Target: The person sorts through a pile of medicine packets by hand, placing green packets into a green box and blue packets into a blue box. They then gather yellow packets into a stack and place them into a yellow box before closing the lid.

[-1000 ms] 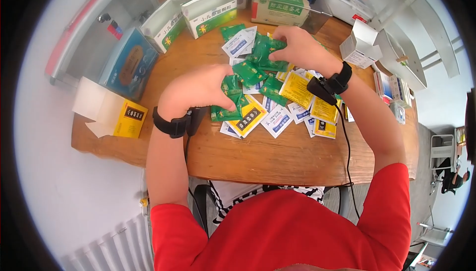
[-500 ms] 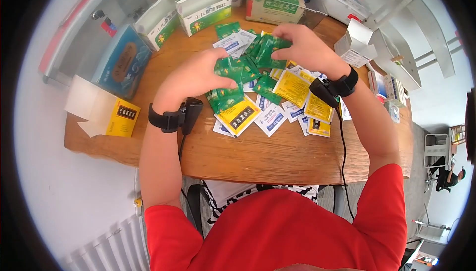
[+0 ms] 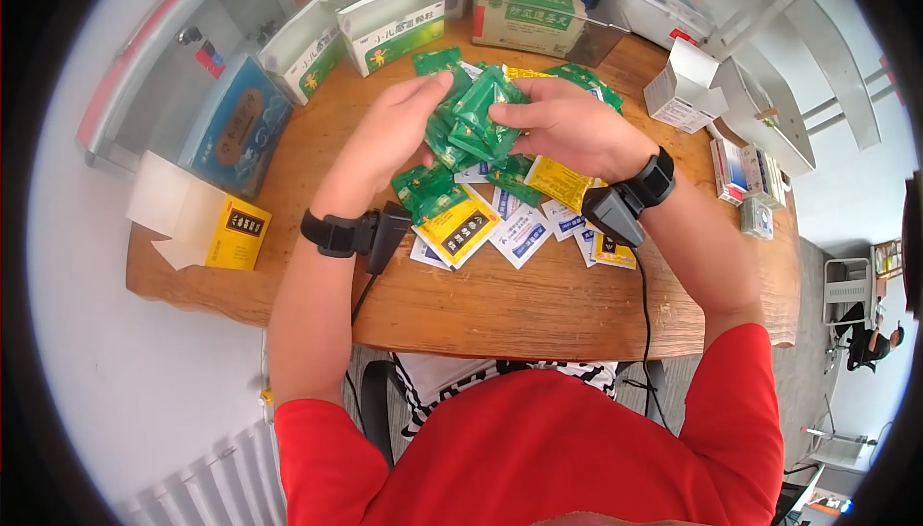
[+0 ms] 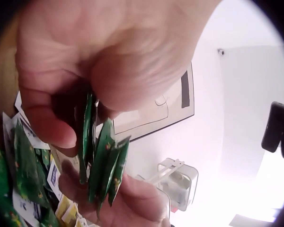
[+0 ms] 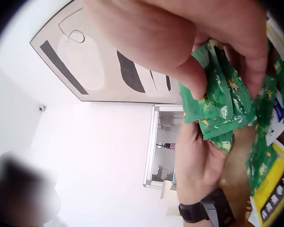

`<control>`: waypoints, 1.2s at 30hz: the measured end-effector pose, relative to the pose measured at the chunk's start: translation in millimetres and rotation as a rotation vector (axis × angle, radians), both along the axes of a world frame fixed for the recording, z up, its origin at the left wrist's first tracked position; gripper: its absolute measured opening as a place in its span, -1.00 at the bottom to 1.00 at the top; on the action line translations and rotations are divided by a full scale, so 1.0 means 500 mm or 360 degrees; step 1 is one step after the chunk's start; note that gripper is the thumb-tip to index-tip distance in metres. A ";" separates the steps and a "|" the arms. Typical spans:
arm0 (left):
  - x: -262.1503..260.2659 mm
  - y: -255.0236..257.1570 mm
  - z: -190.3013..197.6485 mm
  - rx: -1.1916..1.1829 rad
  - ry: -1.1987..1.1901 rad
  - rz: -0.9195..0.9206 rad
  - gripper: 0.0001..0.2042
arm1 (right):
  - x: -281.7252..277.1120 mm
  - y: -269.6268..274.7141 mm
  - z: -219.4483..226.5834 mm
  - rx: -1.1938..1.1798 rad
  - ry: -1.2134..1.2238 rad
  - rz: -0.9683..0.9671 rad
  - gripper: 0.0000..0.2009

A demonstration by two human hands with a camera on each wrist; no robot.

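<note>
Over the middle of the pile, my two hands meet. My right hand [image 3: 582, 132] grips a small stack of green sachets [image 3: 486, 108], thumb across the front one. My left hand [image 3: 385, 141] pinches green sachet material between thumb and fingers; in the left wrist view this thin green packet [image 4: 86, 142] appears edge-on beside the right hand's stack [image 4: 109, 165]. Below the hands lie more green sachets [image 3: 428, 194], a yellow sachet with a black label [image 3: 460, 230], white-and-blue sachets [image 3: 521, 236] and another yellow sachet [image 3: 558, 182].
Two opened green-and-white cartons [image 3: 394, 31] stand at the back left. An opened yellow box [image 3: 236, 233] sits at the left edge, near a blue box [image 3: 240, 127]. On the right are an opened white carton [image 3: 683, 93] and small boxes [image 3: 760, 175]. A clear bin [image 3: 601, 31] is behind.
The hands have come together over the pile. My right hand moved left with green sachets lifted in it, and my left hand turned inward beside them. Green sachets now show at the pile's back right.
</note>
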State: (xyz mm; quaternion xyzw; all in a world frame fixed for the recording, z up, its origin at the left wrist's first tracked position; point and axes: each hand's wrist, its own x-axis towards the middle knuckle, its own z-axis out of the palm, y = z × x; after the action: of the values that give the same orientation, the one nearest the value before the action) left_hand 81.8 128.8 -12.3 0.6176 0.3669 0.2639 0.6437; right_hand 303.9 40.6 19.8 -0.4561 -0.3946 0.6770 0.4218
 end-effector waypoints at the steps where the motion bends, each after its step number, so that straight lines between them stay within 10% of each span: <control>1: 0.004 -0.002 -0.005 -0.0084 -0.0044 -0.0008 -0.49 | -0.003 0.003 -0.005 0.0001 -0.0002 0.0002 -0.64; 7: 0.007 -0.011 0.003 -0.0180 -0.0085 -0.0134 -0.32 | -0.014 -0.002 -0.024 0.0068 -0.0119 -0.0223 -0.32; 12: -0.002 -0.015 0.016 -0.0075 -0.0214 -0.0119 -0.37 | 0.015 -0.012 -0.024 0.0132 0.0049 -0.0116 -0.44; 18: -0.080 0.127 -0.028 0.1190 0.0246 0.0856 -0.50 | 0.088 -0.087 0.000 0.0201 0.0313 -0.0286 -0.60; 36: -0.066 0.283 -0.070 0.1289 0.0520 0.0500 -0.39 | 0.233 -0.193 0.089 0.0455 0.0544 -0.0578 -0.65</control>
State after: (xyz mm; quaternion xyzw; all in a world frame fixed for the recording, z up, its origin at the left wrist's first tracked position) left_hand 48.7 270.1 -47.4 0.7897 0.4199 0.3795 0.2366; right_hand 420.2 -55.8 64.4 -0.3344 -0.3211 0.5949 0.6566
